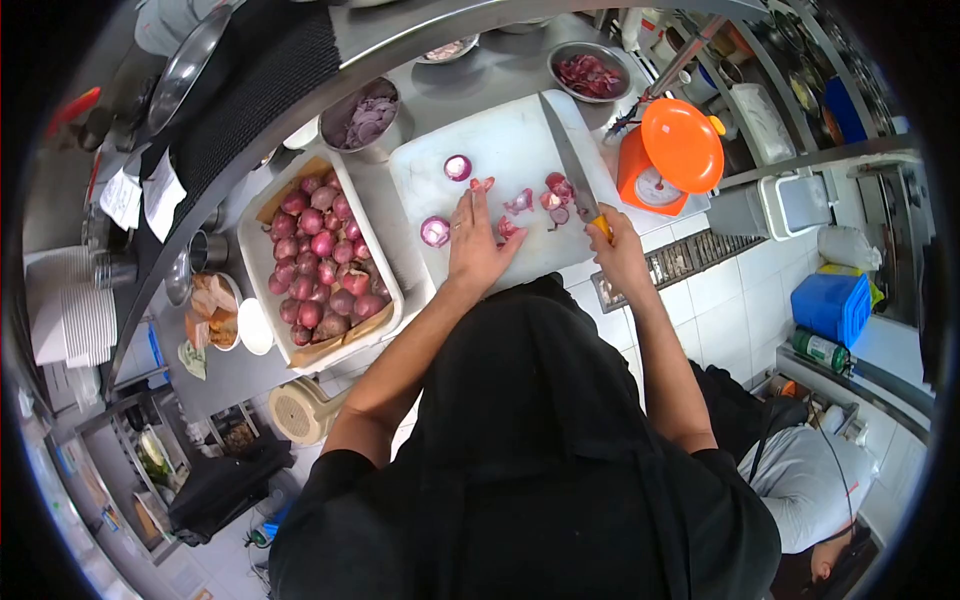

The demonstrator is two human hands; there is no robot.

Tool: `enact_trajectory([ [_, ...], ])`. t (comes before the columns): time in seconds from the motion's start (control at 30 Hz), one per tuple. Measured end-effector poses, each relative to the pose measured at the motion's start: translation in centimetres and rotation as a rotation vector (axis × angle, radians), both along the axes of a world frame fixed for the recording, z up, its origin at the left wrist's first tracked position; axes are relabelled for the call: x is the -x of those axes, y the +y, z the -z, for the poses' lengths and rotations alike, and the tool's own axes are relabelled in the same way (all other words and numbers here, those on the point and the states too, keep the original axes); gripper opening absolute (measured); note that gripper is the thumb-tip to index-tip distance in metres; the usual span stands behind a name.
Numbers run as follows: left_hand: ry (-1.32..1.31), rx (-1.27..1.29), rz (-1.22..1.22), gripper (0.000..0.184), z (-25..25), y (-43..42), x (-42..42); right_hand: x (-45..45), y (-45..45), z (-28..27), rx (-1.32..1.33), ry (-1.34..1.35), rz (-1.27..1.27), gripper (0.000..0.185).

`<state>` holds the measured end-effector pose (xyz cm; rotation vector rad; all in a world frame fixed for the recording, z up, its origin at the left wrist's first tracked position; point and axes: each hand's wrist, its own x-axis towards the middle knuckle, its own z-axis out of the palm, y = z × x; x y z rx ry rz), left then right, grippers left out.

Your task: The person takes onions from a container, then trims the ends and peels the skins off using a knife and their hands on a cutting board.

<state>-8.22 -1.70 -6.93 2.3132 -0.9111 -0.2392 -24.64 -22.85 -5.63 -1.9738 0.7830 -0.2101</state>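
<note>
My right hand (622, 258) grips the yellow handle of a large kitchen knife (568, 150), whose long blade points away from me across the board's right side. On the white cutting board (420, 165), my left hand (482, 245) lies with its fingers stretched forward and thumb apart. Beside that thumb is a small reddish onion piece (507, 229). A cut red onion (435, 231) sits left of this hand, and another cut onion (457, 167) lies beyond its fingertips. Onion trimmings (558, 195) and a pale purple skin scrap (520, 202) rest between hand and blade.
A white crate (388, 265) of whole red onions stands at the left. Behind it is a metal pot (393, 135) of sliced onion. A bowl (622, 85) with dark red peelings stands at the back, near an orange scale (682, 146). Another person (815, 480) is low at right.
</note>
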Motion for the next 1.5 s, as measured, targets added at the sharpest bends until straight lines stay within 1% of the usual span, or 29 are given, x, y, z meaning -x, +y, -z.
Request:
enact_trajectory([
  [0.1,-0.115,-0.049,-0.075,0.1,0.6,-1.7,0.8,0.5,0.2,-0.2,-0.299,0.062,0.126,0.049],
  [0.2,-0.19,-0.023,-0.054,0.099,2.9,-3.1,-0.2,1.2,0.7,1.5,-0.39,0.109,0.181,0.053],
  [0.3,-0.094,0.065,0.111,0.097,4.0,-4.3,-0.2,1.9,1.8,1.9,-0.435,0.163,0.191,0.054],
  [0.33,-0.121,0.091,0.13,0.093,4.1,-4.8,0.2,2.1,2.5,2.0,-0.44,0.135,0.195,0.055],
  [0.43,-0.096,0.147,0.152,0.09,4.0,-6.4,0.5,1.9,4.5,2.3,-0.434,0.144,0.149,0.054],
  [0.47,-0.089,0.179,0.168,0.086,3.9,-7.0,0.4,1.5,5.4,2.5,-0.413,0.204,0.165,0.054],
  [0.57,-0.097,0.231,0.189,0.083,4.7,-8.2,0.2,0.3,8.2,1.5,-0.368,0.21,0.123,0.053],
  [0.6,-0.074,0.273,0.172,0.072,4.9,-8.3,0.2,-0.1,9.1,1.3,-0.337,0.231,0.095,0.053],
  [0.7,-0.058,0.314,0.145,0.048,5.5,-8.2,-0.1,-0.9,11.8,1.0,-0.39,0.187,0.092,0.055],
  [0.73,0.017,0.36,0.124,0.04,5.6,-8.2,-0.1,-1.2,12.9,2.0,-0.269,0.12,0.094,0.057],
  [0.8,0.171,0.45,0.088,0.027,5.7,-7.9,0.2,-1.5,14.3,2.6,-0.295,0.135,0.122,0.057],
  [0.9,0.16,0.558,0.05,0.019,6.0,-7.9,-0.1,-2.3,15.7,2.8,-0.281,0.09,0.143,0.055],
  [1.0,0.186,0.545,0.057,0.023,5.8,-7.7,-0.5,-2.8,16.2,1.8,-0.412,0.062,0.195,0.055],
  [1.1,0.147,0.571,0.084,0.021,4.8,-9.4,-1.3,-3.5,15.3,0.1,-0.421,-0.01,0.224,0.056],
  [1.2,0.31,0.803,0.151,0.018,2.1,-14.2,-2.8,-5.2,12.5,-1.6,-0.327,-0.119,0.287,0.058],
  [1.3,0.13,0.822,0.193,0.014,-2.8,-19.9,-6.4,-8.7,7.2,-5.1,-0.279,-0.171,0.306,0.058],
  [1.37,-0.049,0.889,0.241,0.013,-4.6,-24.7,-9.7,-11.8,2.4,-5.1,-0.1,-0.253,0.296,0.058],
  [1.4,0.232,0.787,0.19,0.014,-6.1,-26.6,-10.6,-12.8,0.8,-5.8,-0.066,-0.243,0.298,0.058],
  [1.43,-0.024,0.916,0.237,0.016,-6.2,-29.2,-12.5,-13.8,-0.7,-7.1,-0.032,-0.233,0.3,0.059],
  [1.47,0.088,0.909,0.201,0.016,-5.8,-31.2,-13.7,-14.6,-2.4,-8.6,-0.045,-0.179,0.311,0.059],
  [1.5,0.201,0.893,0.169,0.016,-6.4,-32.7,-14.3,-15.2,-4.0,-9.8,-0.064,-0.125,0.326,0.059],
])
